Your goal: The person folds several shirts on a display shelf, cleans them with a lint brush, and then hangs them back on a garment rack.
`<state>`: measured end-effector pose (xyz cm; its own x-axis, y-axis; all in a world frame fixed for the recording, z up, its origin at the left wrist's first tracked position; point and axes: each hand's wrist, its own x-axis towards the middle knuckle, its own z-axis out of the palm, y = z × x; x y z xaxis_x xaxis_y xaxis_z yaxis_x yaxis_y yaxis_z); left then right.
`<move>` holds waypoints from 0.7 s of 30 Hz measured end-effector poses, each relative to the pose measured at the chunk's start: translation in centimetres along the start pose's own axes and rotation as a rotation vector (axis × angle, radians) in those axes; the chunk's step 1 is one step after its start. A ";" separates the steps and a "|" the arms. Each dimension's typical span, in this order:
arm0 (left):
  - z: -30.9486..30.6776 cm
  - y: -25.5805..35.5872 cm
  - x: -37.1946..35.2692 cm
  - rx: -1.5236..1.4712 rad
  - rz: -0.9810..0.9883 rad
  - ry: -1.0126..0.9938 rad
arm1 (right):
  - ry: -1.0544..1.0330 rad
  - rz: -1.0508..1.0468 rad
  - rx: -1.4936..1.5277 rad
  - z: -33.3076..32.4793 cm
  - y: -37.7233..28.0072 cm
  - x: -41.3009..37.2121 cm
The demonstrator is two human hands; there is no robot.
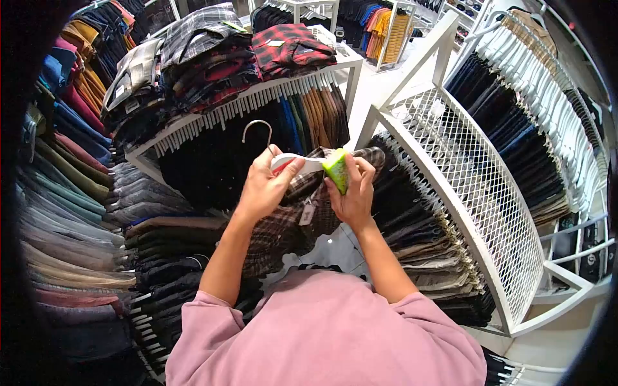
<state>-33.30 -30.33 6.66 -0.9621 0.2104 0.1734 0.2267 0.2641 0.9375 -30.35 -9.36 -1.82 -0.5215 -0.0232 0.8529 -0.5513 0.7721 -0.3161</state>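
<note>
A white hanger [310, 165] with a metal hook is held up in front of my chest. My left hand [266, 185] is closed around its middle, just below the hook, with a bit of red showing at the thumb. A brown plaid shirt [290, 222] hangs beneath both hands, a white paper tag [308, 213] dangling from it. My right hand [353, 192] grips a bright green, wedge-shaped item [335, 170] right at the hanger's right arm. Part of that item is hidden behind the fingers, and I cannot tell its kind.
Folded plaid shirts [203, 38] are stacked on a white rack [355, 61] ahead, trousers hanging below. A white mesh-topped rack [473, 193] stands close on the right. Rows of hanging trousers [71, 219] line the left side. White hangers [524, 71] crowd a rail at far right.
</note>
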 end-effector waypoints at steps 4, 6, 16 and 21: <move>0.0 -0.6 -0.2 0.004 -0.010 0.060 | 0.132 0.394 -0.176 1.1 8.4 -2.3; -0.4 0.3 -0.6 -0.018 -0.106 0.052 | 0.127 0.565 -0.183 -0.1 10.2 -3.3; 0.8 1.0 -0.9 -0.081 -0.106 -0.053 | 0.086 0.225 -0.061 0.3 5.7 -1.5; -0.3 0.7 -1.4 -0.162 -0.191 -0.051 | 0.175 0.485 -0.086 -1.7 7.3 -2.1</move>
<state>-31.88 -30.73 7.14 -0.9754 0.2194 -0.0233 0.0102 0.1504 0.9886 -32.13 -2.59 -5.21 -0.5829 0.4514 0.6757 -0.2136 0.7171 -0.6634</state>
